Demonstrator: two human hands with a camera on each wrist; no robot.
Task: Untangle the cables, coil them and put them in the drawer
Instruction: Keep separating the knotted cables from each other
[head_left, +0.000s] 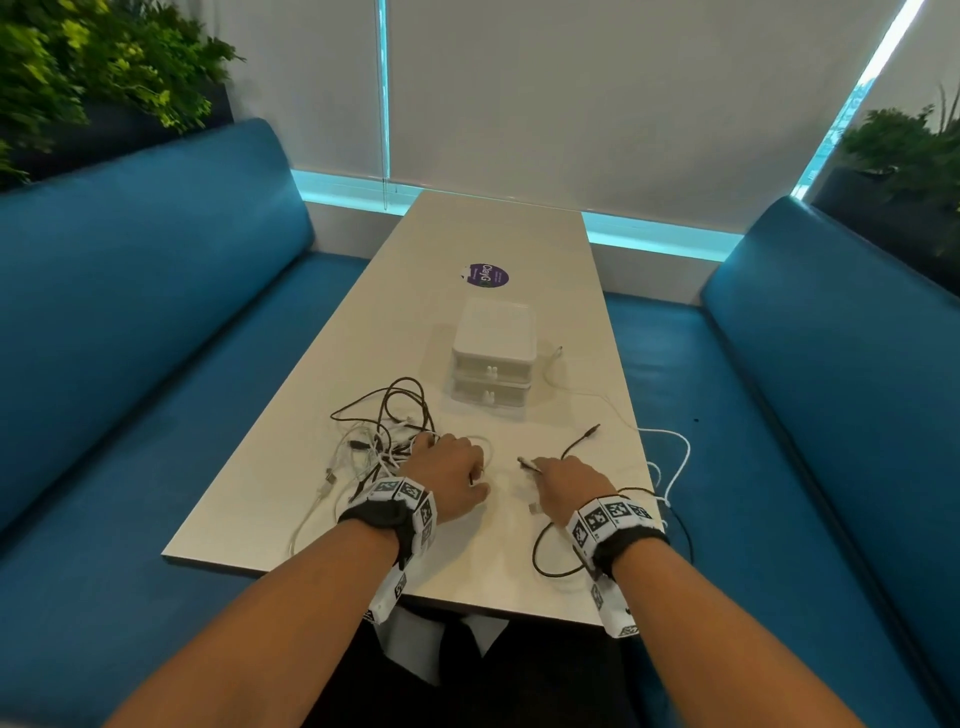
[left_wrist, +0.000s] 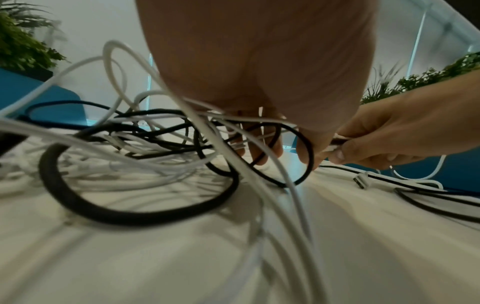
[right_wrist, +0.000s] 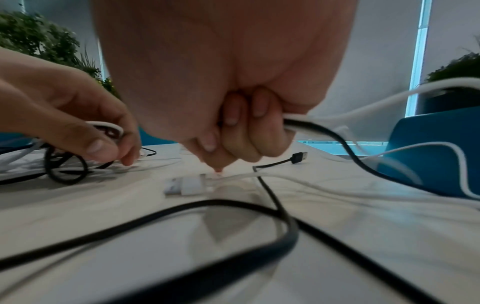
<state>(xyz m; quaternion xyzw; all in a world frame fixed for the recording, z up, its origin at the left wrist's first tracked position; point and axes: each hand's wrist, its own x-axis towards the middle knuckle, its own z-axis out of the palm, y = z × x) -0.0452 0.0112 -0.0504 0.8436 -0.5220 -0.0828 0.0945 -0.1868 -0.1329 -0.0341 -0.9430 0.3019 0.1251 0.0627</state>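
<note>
A long pale desk (head_left: 363, 332) runs up the middle of the head view, with blue benches (head_left: 156, 291) on both sides. The left hand (head_left: 448, 470) sits low in the middle of that view, at the right edge of a messy pile of cables (head_left: 382, 441) where black and white ones are all mixed up. In the left wrist view its fingers (left_wrist: 262, 148) reach down into the loops, and white and black cables cross over them. Its grip is curled in among the cables, and in the right wrist view the thumb and a finger pinch a white loop (right_wrist: 106, 126). The right hand (head_left: 569, 486) is just to the right of it, close but not touching. Its grip is pressed together in a fist around a black cable (right_wrist: 324, 133) and a white cable (right_wrist: 363, 107), which come out on the right side of the fist in the right wrist view. A plug end sticks out of the top of this hand in the head view. A white plug (right_wrist: 188, 185) lies flat on the desk just under the fist. A black plug (right_wrist: 300, 157) lies a bit farther up and to the right. A small white box with two drawers (head_left: 493, 358) stands in the middle of the desk, above both hands, and both drawers look pushed in. A purple round sticker (head_left: 485, 275) is on the desk past the box. Green plants (head_left: 93, 67) fill the upper left corner.
</note>
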